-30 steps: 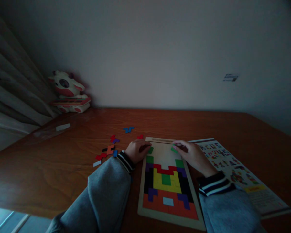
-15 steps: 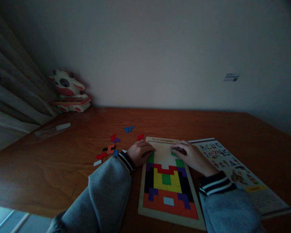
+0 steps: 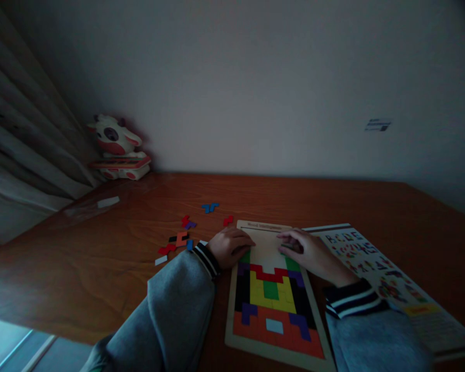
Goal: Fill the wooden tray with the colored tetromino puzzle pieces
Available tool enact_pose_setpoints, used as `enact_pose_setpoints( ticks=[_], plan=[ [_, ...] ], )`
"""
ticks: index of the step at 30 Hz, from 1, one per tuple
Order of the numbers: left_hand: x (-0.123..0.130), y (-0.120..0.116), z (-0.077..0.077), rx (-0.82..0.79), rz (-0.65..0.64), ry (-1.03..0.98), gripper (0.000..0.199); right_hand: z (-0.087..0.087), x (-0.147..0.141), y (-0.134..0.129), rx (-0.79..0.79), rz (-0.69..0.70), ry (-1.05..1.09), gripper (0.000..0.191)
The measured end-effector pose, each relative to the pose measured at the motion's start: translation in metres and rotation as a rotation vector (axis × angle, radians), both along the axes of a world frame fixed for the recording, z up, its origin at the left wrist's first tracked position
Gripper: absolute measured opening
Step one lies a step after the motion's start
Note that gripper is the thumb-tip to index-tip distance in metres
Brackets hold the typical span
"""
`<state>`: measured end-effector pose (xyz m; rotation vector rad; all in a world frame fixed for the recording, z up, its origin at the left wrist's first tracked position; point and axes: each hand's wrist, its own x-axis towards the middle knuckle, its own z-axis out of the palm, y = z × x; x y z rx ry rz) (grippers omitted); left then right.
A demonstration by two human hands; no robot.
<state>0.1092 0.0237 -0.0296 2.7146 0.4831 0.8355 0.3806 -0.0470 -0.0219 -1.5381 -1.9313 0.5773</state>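
Note:
A wooden puzzle board (image 3: 229, 330) lies in front of me, its lower part filled with red, orange, purple, black, yellow and green puzzle pieces around one pale piece (image 3: 274, 326). My left hand (image 3: 229, 245) rests on the board's upper left edge, fingers loosely bent and thumb apart, partly covering a green piece (image 3: 245, 257). At the upper right, my right hand (image 3: 300, 247) pinches another green puzzle piece, of which only a thin dark edge shows between thumb and fingers. Below that hand, one more green piece (image 3: 292, 264) sits along the board's right side.
Left of the board lie loose pieces: blue (image 3: 210, 207), red (image 3: 228, 221), orange (image 3: 182, 238) and white (image 3: 161, 260). A printed pattern sheet (image 3: 414, 323) is under my right forearm. A cow-shaped toy (image 3: 118, 147) stands at the back left near a curtain (image 3: 27, 124).
The green piece under my right fingers, flat in view before, now shows only its edge in their pinch. My left hand stays at the board's left edge. The whole view has shifted slightly.

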Motion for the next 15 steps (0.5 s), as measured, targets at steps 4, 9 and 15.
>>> enact_pose_setpoints(
  ticks=[4, 9, 15],
  plan=[
    [0.0003, -0.0016, 0.0016, 0.014, 0.0, 0.023, 0.022, 0.0052, -0.0017, -0.0032, -0.019, 0.056, -0.058, 0.023],
    [0.0, -0.002, 0.0021, 0.032, 0.009, 0.038, 0.019, 0.008, -0.0048, -0.0041, -0.01, 0.04, -0.118, 0.022],
    [0.0006, -0.004, 0.0031, 0.035, 0.021, 0.063, 0.02, 0.0036, -0.0053, -0.002, 0.031, -0.011, -0.119, 0.028]
  ],
)
